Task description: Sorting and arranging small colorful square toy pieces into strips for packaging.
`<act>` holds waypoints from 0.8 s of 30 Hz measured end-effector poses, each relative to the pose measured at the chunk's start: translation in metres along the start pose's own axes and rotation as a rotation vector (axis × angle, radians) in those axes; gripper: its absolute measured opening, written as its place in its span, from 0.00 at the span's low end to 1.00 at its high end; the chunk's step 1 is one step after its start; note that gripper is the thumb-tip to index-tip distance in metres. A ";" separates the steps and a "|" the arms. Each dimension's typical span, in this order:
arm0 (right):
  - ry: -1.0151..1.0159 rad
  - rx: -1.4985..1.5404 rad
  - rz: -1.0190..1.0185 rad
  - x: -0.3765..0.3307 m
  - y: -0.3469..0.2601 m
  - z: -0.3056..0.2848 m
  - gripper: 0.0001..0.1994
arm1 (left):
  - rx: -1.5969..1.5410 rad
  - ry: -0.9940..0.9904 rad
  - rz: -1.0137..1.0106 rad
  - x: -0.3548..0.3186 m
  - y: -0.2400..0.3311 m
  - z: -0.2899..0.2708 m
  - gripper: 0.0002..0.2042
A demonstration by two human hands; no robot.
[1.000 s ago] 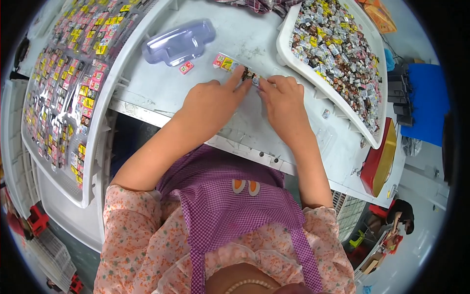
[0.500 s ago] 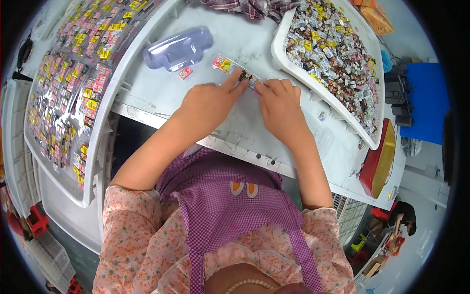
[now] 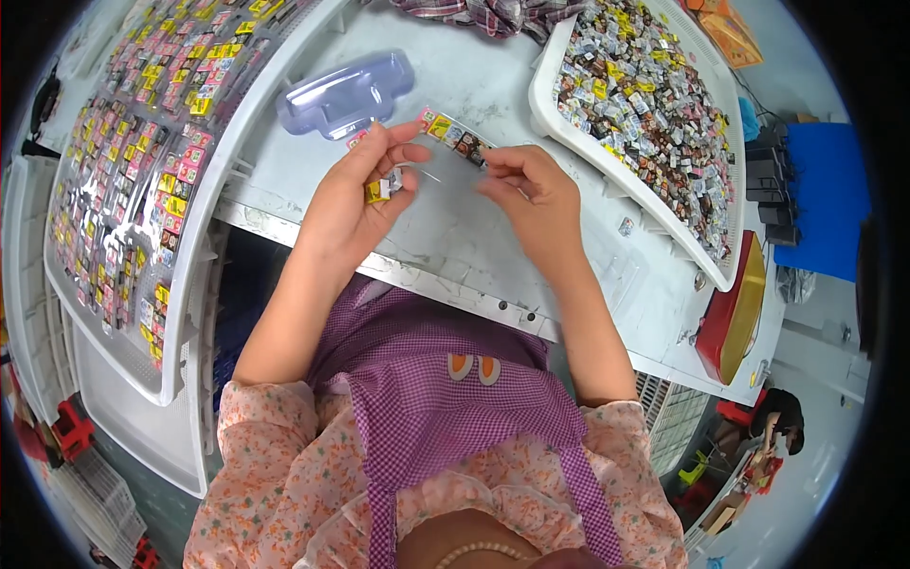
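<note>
My left hand (image 3: 355, 185) is turned partly palm up, its fingers curled round a few small printed blocks (image 3: 379, 187), yellow and white. On the white worktable, a short row of similar blocks (image 3: 452, 135) in pink, yellow, white and brown slants between my hands. At the row's right end are the fingertips of my right hand (image 3: 533, 194); its thumb stands apart from the index finger, and no block shows between them. A clear molded plastic tray (image 3: 346, 93) lies beyond my left hand. A pink block (image 3: 356, 139) beside the tray is partly hidden by my fingers.
At right stands a white bin (image 3: 597, 142) heaped with loose blocks. A large white rack (image 3: 204, 180) at left carries filled clear trays (image 3: 118, 171). One loose block (image 3: 626, 226) and a red-and-gold box (image 3: 732, 313) lie nearer the right edge. Checked cloth (image 3: 493, 14) lies at the back.
My left hand has lifted off the row and drawn back left, turning up with blocks in it. My right thumb has moved away from the row, whose printed faces now show more fully.
</note>
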State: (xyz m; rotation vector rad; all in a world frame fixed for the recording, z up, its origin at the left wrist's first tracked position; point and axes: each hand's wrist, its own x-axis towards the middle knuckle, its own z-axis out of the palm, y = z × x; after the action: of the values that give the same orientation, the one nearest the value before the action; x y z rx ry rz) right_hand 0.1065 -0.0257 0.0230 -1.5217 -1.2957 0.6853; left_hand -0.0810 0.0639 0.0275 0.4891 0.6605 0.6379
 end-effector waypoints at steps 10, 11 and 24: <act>0.182 0.024 0.089 0.013 0.008 0.029 0.08 | 0.136 -0.081 0.162 0.000 -0.014 -0.002 0.17; 0.184 -0.033 0.056 0.012 0.010 0.031 0.08 | 0.147 -0.063 0.140 0.000 -0.012 -0.001 0.17; 0.034 -0.640 -0.256 0.008 -0.001 0.005 0.13 | 0.524 0.025 0.158 -0.006 -0.011 -0.001 0.16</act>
State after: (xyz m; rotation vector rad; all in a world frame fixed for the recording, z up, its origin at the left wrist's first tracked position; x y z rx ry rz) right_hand 0.1040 -0.0161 0.0233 -1.8011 -1.7465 0.0693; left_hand -0.0814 0.0524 0.0226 1.0291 0.8209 0.6181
